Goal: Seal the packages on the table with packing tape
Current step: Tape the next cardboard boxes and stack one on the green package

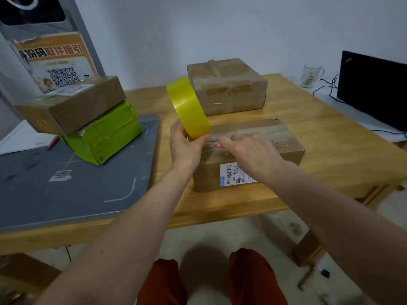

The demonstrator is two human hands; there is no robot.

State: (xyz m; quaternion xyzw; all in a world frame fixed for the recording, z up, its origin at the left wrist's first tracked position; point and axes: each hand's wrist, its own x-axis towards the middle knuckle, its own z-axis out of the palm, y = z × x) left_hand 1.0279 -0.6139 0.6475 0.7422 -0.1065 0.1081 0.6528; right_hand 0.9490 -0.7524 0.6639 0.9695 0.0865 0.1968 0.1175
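Left hand grips the tape roll at the box's left end; right hand presses flat on top. Tape may wrinkle if tension slackens.

Soft, even, rather dim indoor light fills the scene, and the wall reads as a flat bluish grey with no hard highlights. A dark, diffuse shadow lies on the floor at the bottom centre of the frame, and fainter shadows sit under the boxes; a pale sheen runs along the yellow tape roll at centre. Wide-angle distortion bends the table edge and tilts the poster in the upper left, and detail softens slightly toward the corners, while the middle is fairly sharp.
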